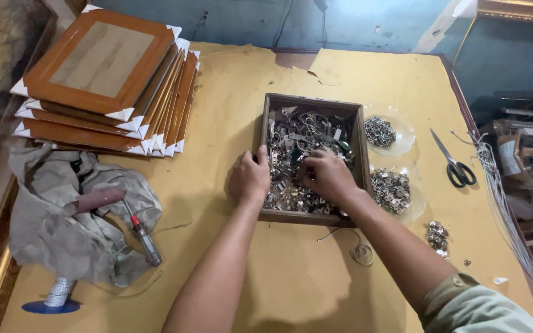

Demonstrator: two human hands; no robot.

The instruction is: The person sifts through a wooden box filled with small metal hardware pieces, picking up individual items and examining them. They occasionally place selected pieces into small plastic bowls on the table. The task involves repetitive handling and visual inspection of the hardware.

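- The tray (357, 145), a shallow wooden box, sits mid-table, square to the person and close enough for both hands to work in it.
- It is heaped with clips (300, 139), small loose metal fittings; the walls keep them from spreading over the paper cover (266, 271).
- The left hand (249, 179) rests at the tray's left wall, fingers curled over the rim, seemingly to steady it; whether it holds a clip cannot be told.
- The right hand (328, 176) lies on the heap, fingers bent down into the clips as if picking; what it pinches is hidden.
- Two clear dishes (402, 132) just right of the tray hold smaller lots of fittings, seemingly sorted out.
- Scissors (454, 163) lie farther right.
- Frames (103, 80) are stacked far left, out of the way.
- A screwdriver (142, 233) lies against a crumpled cloth (50, 228), near left.
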